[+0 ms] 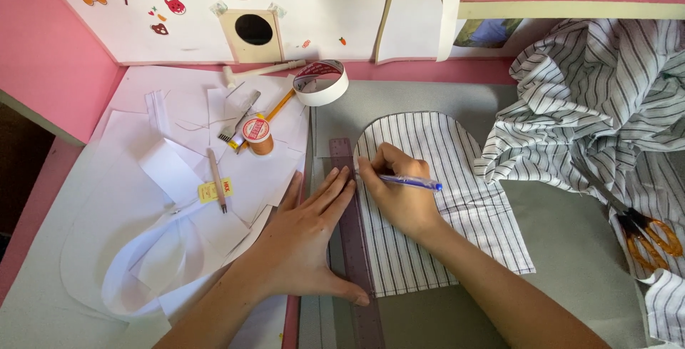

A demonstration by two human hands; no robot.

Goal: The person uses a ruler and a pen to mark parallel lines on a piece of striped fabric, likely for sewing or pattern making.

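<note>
My left hand (pixel 307 238) lies flat with fingers spread, pressing a long purple ruler (pixel 354 249) onto the grey work surface (pixel 571 249). My right hand (pixel 397 190) grips a blue pen (pixel 412 182), its tip at the ruler's right edge. Under the pen lies a cut piece of white fabric with dark stripes (pixel 442 199), rounded at its far end. The ruler runs along this piece's left side.
A heap of the same striped cloth (pixel 592 99) fills the right. Orange-handled scissors (pixel 646 235) lie on it. To the left are white paper patterns (pixel 143 199), a pencil (pixel 217 178), an orange thread spool (pixel 257 135) and a tape roll (pixel 321 81).
</note>
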